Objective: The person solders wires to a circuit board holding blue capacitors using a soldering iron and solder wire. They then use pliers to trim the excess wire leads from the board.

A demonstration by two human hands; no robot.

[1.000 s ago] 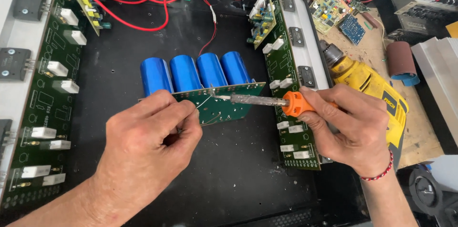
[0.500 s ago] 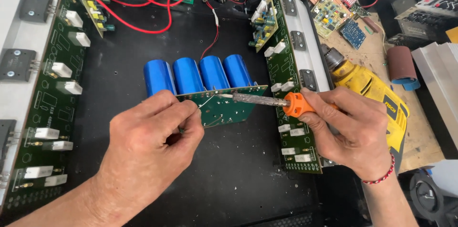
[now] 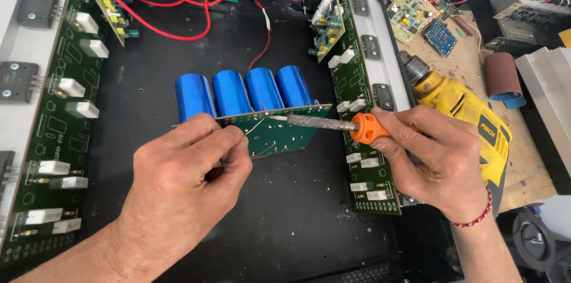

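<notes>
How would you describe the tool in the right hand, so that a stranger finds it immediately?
Start at the row of four blue cylinders in the middle of the black chassis. Just below them stands a small green board; the soldering iron lies across it, held by the right hand. Only it has an orange handle and a crusted grey metal shaft.

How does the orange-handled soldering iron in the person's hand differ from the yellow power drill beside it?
The orange-handled soldering iron is slim and gripped by the right hand, its tip on the green circuit board; the yellow power drill is bulky and lies unheld on the wooden bench. Both are hand tools.
</notes>
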